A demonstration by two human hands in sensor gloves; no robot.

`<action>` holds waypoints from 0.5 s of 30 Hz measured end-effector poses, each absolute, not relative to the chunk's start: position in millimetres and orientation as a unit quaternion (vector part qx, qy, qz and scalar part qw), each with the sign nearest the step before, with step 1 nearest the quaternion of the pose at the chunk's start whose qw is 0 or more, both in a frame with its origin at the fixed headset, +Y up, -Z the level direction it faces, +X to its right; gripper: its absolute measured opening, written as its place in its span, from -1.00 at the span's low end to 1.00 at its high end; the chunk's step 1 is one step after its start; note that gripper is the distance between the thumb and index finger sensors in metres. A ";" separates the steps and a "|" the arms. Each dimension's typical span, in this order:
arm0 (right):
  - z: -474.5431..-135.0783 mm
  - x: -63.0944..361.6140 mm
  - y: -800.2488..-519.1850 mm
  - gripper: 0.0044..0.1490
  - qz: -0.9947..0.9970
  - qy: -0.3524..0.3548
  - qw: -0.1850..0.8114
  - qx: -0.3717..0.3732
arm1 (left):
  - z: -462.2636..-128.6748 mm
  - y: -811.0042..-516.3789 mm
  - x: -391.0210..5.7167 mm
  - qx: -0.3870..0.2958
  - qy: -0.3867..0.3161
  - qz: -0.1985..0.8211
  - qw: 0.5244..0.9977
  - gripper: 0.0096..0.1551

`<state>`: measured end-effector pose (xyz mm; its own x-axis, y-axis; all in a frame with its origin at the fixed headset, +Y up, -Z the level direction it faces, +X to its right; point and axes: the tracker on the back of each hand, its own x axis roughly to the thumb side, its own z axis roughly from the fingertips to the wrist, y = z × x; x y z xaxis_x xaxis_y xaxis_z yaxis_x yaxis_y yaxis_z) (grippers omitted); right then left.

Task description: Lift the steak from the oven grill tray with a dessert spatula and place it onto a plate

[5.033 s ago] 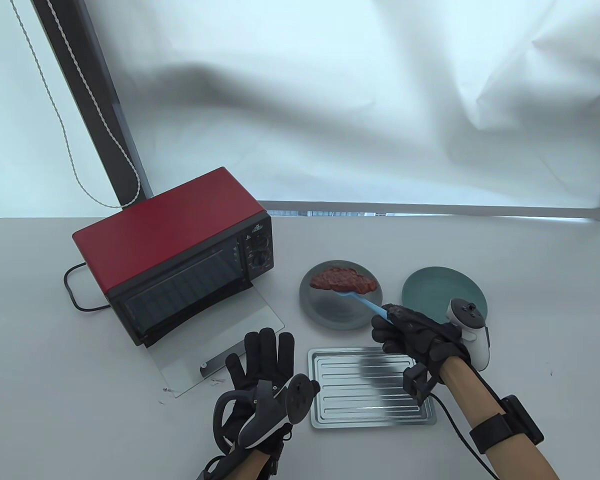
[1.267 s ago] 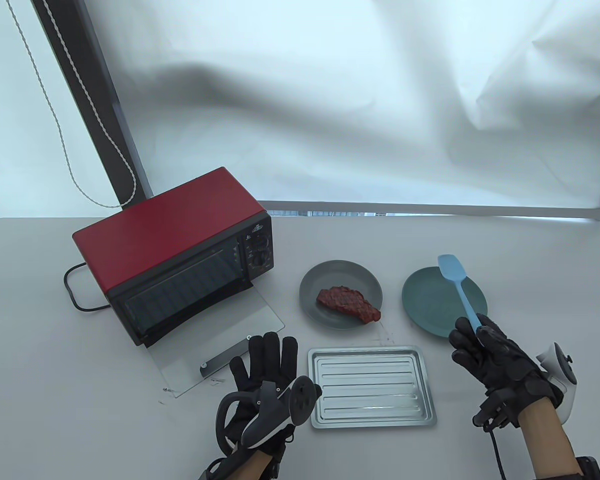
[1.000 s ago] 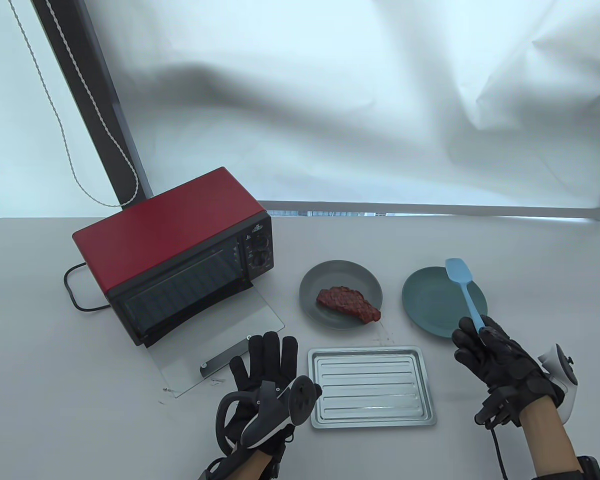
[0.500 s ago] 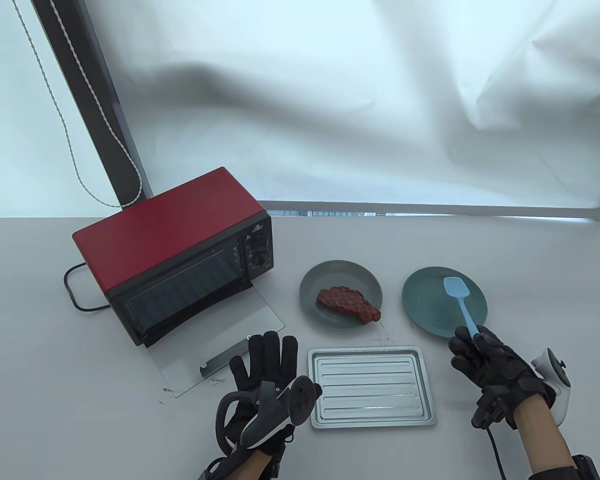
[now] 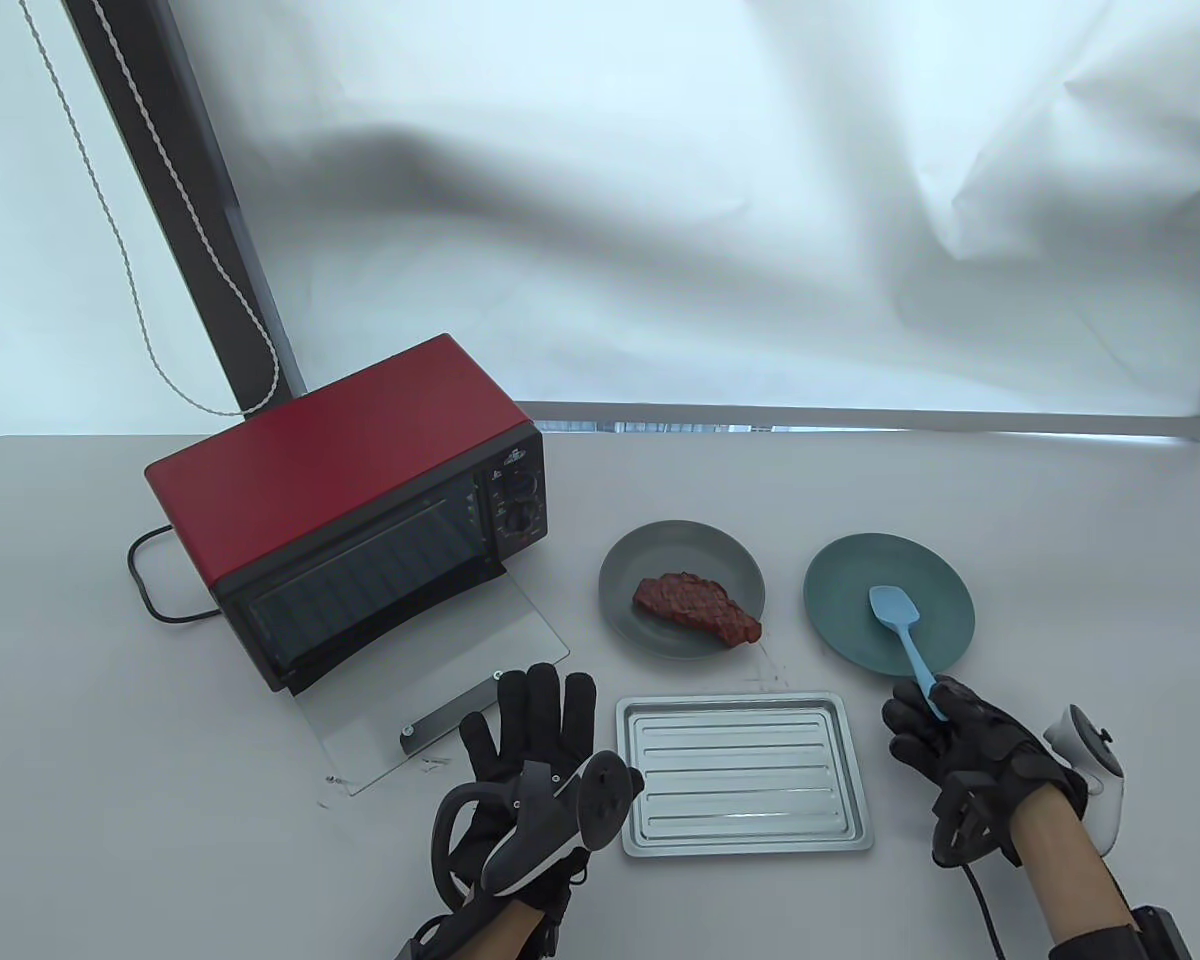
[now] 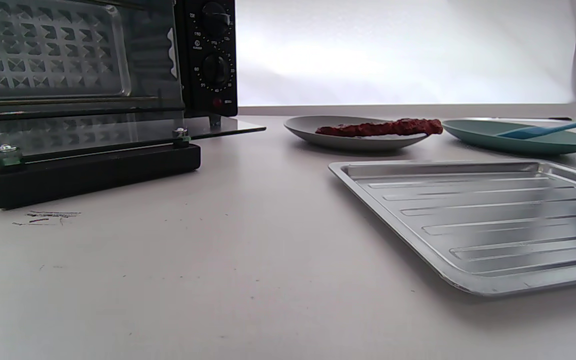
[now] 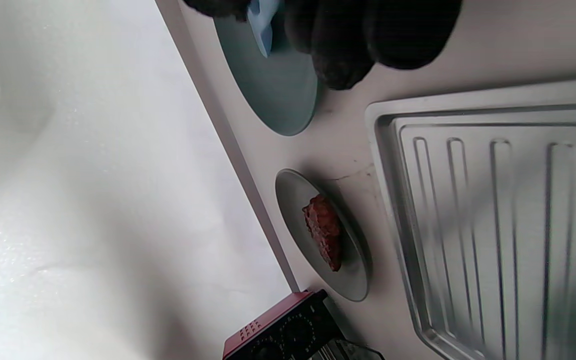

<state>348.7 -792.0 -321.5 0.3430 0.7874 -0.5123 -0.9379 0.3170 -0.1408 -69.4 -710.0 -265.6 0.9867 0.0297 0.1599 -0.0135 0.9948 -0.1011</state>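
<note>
Since a moment ago the right hand [image 5: 970, 745] has drawn back toward the bench's [image 5: 1060, 480] near edge and lowered the spatula [image 5: 905, 642], whose blue blade now lies low over the teal plate [image 5: 850, 585]; whether it touches is unclear. Its grip is curled round the spatula handle. The steak [image 5: 698, 606] lies on the grey plate [image 5: 640, 560], left of the teal one. The tray [image 5: 744, 786] sits bare near the front edge. The left hand [image 5: 530, 730] rests flat on the bench beside the tray, fingers spread, holding nothing. The red oven [image 5: 350, 500] stands with its glass door down.
</note>
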 end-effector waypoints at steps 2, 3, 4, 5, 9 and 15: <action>-319.6 349.2 -793.3 -0.19 0.544 0.177 0.787 -0.230 | -265.7 -710.1 -69.5 -0.050 -0.081 0.011 0.995 0.13; -319.2 349.5 -794.1 -0.20 0.544 0.175 0.786 -0.236 | -265.7 -710.1 -69.4 -0.050 -0.081 0.011 0.995 0.13; -318.5 349.9 -795.2 -0.20 0.543 0.177 0.784 -0.243 | -265.6 -710.0 -69.4 -0.050 -0.081 0.011 0.995 0.13; -318.2 350.2 -795.8 -0.19 0.543 0.178 0.783 -0.246 | -265.6 -710.0 -69.4 -0.049 -0.081 0.011 0.995 0.13; -316.7 350.4 -797.4 -0.20 0.541 0.180 0.779 -0.260 | -265.8 -709.8 -69.5 -0.049 -0.081 0.011 0.995 0.13; -315.6 350.0 -804.6 -0.19 0.535 0.190 0.776 -0.273 | -265.8 -709.9 -69.3 -0.049 -0.081 0.011 0.995 0.13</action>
